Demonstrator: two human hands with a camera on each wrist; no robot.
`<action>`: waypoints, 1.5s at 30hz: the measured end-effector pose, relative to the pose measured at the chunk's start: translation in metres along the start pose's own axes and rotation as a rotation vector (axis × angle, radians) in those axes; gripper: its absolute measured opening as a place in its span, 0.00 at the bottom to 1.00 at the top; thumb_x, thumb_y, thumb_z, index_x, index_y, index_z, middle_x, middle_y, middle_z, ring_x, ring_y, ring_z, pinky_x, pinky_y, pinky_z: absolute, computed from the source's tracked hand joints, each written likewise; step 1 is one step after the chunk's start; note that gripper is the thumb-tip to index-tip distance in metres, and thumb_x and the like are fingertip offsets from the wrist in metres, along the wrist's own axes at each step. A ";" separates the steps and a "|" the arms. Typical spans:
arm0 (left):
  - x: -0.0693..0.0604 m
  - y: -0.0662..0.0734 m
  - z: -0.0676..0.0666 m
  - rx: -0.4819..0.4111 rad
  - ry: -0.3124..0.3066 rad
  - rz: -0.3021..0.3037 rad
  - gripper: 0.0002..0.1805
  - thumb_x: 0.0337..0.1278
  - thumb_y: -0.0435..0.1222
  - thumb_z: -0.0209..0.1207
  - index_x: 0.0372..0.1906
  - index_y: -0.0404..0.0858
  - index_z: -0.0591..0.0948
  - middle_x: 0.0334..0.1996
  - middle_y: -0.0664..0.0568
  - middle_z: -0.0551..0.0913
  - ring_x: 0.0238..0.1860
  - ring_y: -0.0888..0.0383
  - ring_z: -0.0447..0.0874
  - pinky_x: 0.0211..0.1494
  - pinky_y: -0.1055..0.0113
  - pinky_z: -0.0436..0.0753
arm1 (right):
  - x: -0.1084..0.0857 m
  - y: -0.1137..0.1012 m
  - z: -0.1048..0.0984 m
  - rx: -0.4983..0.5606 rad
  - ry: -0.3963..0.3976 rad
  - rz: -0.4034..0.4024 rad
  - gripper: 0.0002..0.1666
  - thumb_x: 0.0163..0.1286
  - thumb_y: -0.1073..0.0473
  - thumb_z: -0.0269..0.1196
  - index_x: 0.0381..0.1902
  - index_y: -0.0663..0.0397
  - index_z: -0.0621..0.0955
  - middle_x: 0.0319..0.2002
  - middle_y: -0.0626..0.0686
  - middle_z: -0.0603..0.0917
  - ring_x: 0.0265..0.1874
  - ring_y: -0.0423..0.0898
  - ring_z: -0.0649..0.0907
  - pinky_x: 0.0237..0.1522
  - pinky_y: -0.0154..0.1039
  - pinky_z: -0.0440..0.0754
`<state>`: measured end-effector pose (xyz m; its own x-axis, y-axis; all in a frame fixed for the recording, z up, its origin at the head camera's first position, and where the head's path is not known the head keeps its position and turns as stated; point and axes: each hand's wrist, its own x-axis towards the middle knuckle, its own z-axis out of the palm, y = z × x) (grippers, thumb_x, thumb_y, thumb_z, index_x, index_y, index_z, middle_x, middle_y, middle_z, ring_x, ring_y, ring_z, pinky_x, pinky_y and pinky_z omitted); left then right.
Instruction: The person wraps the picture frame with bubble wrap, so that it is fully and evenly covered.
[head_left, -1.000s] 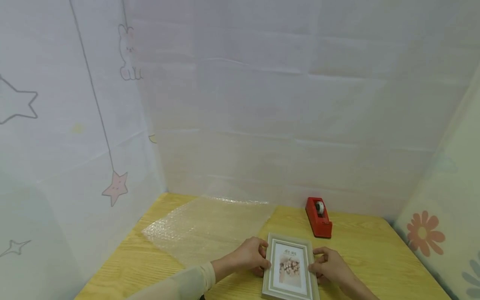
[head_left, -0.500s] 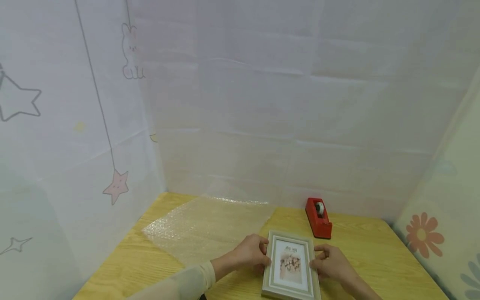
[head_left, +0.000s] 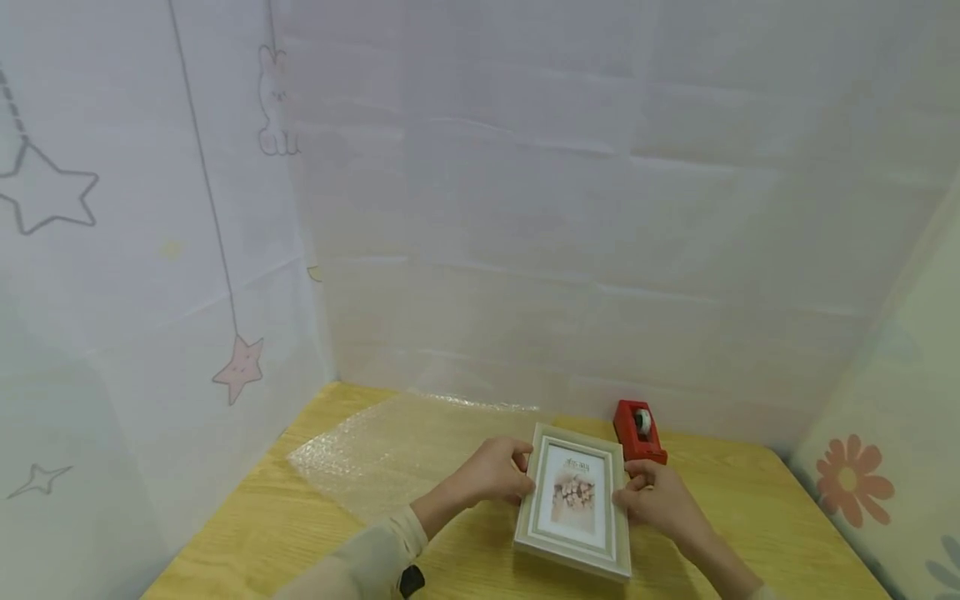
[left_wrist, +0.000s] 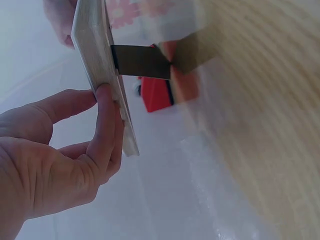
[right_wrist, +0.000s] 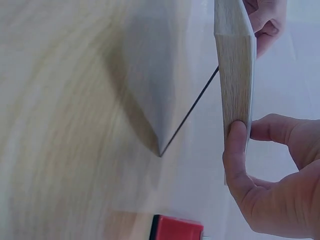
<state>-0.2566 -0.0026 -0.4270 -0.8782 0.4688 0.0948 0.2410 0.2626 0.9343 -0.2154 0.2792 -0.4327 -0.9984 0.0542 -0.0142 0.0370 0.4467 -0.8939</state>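
Observation:
A picture frame (head_left: pixel 573 492) with a pale wooden border and a flower print is held between both hands, tilted with its front toward me. My left hand (head_left: pixel 495 471) pinches its left side, thumb in front and fingers behind. On the opposite side, my right hand (head_left: pixel 663 504) grips the edge the same way. Both wrist views show a dark stand leg (left_wrist: pixel 142 61) swung out from the frame's back. Its tip meets its own reflection on the table, as the thin edge of the leg (right_wrist: pixel 192 107) also shows in the right wrist view.
A clear sheet of bubble wrap (head_left: pixel 405 450) lies on the wooden table (head_left: pixel 735 525), left of the frame. Behind the right hand stands a red tape dispenser (head_left: pixel 639 442) with a roll in it. Pale printed sheets (head_left: pixel 480 208) wall the table at the back and sides.
Both hands have lifted the frame off its flatter position and moved it slightly away from me, and it now overlaps the dispenser's left side more closely. The bubble wrap stays put.

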 end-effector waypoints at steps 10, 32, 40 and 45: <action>0.009 -0.001 -0.029 -0.025 0.061 0.033 0.35 0.46 0.18 0.65 0.65 0.18 0.72 0.35 0.40 0.76 0.28 0.54 0.82 0.29 0.59 0.87 | 0.022 -0.031 0.008 -0.003 -0.003 -0.089 0.35 0.61 0.69 0.72 0.65 0.72 0.74 0.33 0.58 0.78 0.27 0.51 0.83 0.31 0.47 0.87; 0.013 0.001 -0.110 0.006 0.128 0.015 0.36 0.51 0.22 0.63 0.70 0.24 0.70 0.40 0.40 0.75 0.31 0.52 0.78 0.35 0.55 0.87 | 0.071 -0.068 0.062 0.054 0.002 -0.180 0.35 0.62 0.69 0.71 0.67 0.68 0.75 0.35 0.58 0.79 0.23 0.51 0.85 0.35 0.50 0.87; 0.006 -0.012 -0.125 0.056 0.151 -0.003 0.36 0.53 0.21 0.61 0.71 0.26 0.70 0.41 0.40 0.75 0.31 0.52 0.77 0.35 0.54 0.86 | 0.077 -0.075 0.086 0.071 0.022 -0.213 0.35 0.58 0.71 0.69 0.65 0.69 0.76 0.33 0.57 0.79 0.23 0.52 0.85 0.31 0.48 0.87; -0.005 -0.021 -0.140 0.073 0.203 -0.026 0.35 0.54 0.22 0.61 0.71 0.28 0.72 0.41 0.41 0.74 0.32 0.53 0.76 0.36 0.52 0.85 | 0.084 -0.078 0.108 0.091 -0.007 -0.211 0.36 0.58 0.70 0.70 0.66 0.70 0.75 0.35 0.58 0.79 0.24 0.52 0.85 0.33 0.49 0.87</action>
<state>-0.3149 -0.1283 -0.3986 -0.9480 0.2832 0.1452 0.2400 0.3362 0.9107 -0.3063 0.1520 -0.4125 -0.9839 -0.0383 0.1744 -0.1762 0.3652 -0.9141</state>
